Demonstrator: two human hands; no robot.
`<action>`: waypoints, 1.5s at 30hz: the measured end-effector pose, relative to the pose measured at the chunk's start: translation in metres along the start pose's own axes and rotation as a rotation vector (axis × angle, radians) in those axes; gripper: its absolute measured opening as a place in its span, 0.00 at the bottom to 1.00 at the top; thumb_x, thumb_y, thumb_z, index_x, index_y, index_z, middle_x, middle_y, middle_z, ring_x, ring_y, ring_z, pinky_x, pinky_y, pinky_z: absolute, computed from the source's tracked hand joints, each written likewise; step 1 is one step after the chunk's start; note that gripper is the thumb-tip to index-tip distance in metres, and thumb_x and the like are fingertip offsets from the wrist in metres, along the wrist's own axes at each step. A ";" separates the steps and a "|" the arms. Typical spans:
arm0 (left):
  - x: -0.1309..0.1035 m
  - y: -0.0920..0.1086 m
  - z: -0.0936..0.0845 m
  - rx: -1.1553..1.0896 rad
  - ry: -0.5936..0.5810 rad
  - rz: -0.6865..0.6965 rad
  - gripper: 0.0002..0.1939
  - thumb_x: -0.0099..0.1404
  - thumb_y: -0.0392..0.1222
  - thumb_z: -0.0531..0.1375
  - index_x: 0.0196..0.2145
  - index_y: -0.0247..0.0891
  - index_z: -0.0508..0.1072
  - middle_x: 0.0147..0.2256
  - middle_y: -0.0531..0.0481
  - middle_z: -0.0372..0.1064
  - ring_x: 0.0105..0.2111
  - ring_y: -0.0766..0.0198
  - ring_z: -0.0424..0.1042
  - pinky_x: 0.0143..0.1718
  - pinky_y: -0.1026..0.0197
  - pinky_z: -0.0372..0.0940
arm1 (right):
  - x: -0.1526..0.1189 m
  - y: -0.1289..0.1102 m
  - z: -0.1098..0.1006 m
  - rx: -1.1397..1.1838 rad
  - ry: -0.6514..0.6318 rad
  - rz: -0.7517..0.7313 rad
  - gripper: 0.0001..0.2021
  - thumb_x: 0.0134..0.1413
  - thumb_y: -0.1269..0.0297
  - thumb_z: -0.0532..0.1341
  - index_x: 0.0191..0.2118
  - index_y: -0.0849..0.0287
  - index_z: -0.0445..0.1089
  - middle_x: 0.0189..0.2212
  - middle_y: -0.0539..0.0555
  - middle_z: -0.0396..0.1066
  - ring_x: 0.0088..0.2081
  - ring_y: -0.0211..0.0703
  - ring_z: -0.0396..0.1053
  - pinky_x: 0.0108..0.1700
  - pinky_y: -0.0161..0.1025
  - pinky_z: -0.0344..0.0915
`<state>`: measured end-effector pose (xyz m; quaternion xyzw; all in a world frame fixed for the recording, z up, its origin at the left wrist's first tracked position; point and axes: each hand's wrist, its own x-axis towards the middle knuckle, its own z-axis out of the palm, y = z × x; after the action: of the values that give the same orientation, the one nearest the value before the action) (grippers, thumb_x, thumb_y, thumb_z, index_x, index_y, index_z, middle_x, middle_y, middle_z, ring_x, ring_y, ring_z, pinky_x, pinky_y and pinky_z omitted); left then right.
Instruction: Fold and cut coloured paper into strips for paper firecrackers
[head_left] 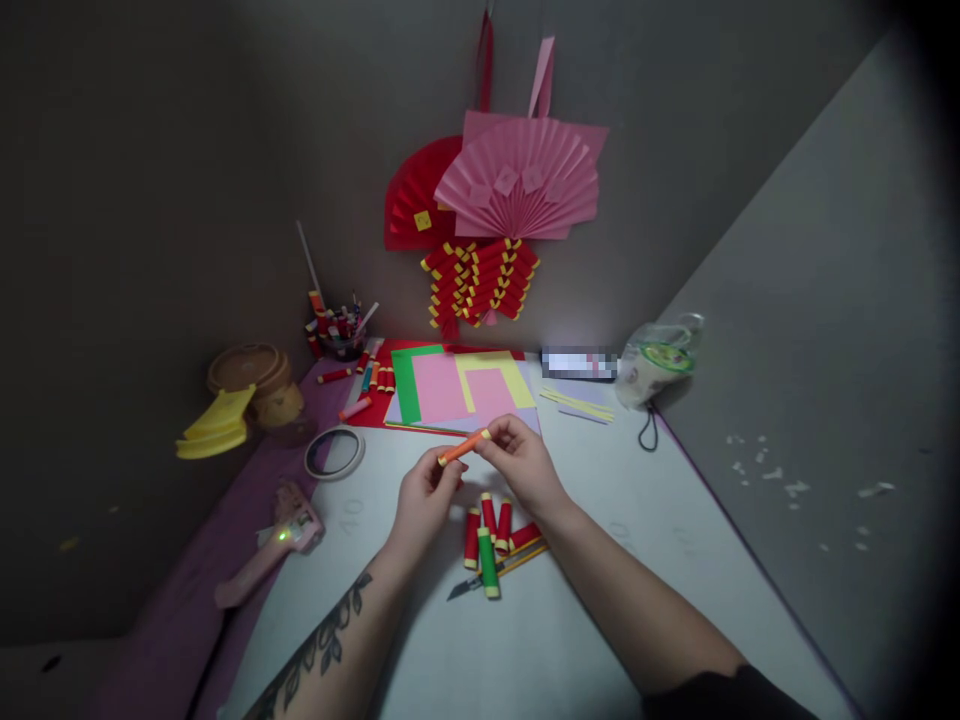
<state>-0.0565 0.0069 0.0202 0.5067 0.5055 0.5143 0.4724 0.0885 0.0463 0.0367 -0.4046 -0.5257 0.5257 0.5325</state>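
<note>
Between your fingertips, orange tube (465,447) with yellow ends, held off table (637,600), tilted, right end higher. Your left hand (427,495): thumb and fingers nearly closed, pinching tube's lower left end. Your right hand (525,465): thumb and fingertips closed on upper right end. Below your fingers, green tube (487,563) lies over knife (463,588), beside red tubes (471,538). Beyond your fingertips, stacked colored paper (439,385). Left of your left fingers, tape roll (362,455); nearer you, glue gun (301,522).
</note>
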 end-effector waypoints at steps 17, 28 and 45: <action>-0.002 0.004 -0.013 0.115 0.249 0.191 0.08 0.62 0.43 0.58 0.37 0.39 0.73 0.34 0.49 0.70 0.35 0.64 0.69 0.37 0.63 0.63 | 0.002 -0.001 -0.014 -0.062 0.080 -0.011 0.10 0.47 0.57 0.66 0.29 0.58 0.69 0.24 0.49 0.69 0.28 0.39 0.66 0.30 0.36 0.63; 0.006 0.010 -0.018 -0.545 0.148 -0.310 0.16 0.47 0.48 0.69 0.30 0.36 0.72 0.22 0.57 0.61 0.22 0.73 0.60 0.25 0.70 0.57 | -0.007 -0.009 -0.018 -0.336 -0.103 -0.611 0.05 0.53 0.73 0.63 0.33 0.54 0.71 0.36 0.53 0.75 0.39 0.45 0.71 0.43 0.45 0.67; 0.009 0.004 -0.021 -0.649 0.028 -0.535 0.21 0.41 0.44 0.73 0.26 0.34 0.67 0.17 0.63 0.51 0.16 0.76 0.50 0.16 0.72 0.49 | -0.005 -0.010 -0.018 -0.535 -0.250 -0.818 0.10 0.53 0.77 0.60 0.37 0.54 0.71 0.39 0.56 0.75 0.38 0.43 0.71 0.41 0.44 0.68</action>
<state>-0.0778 0.0146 0.0250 0.1754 0.4373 0.5131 0.7174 0.1084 0.0424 0.0440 -0.2218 -0.8172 0.1653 0.5057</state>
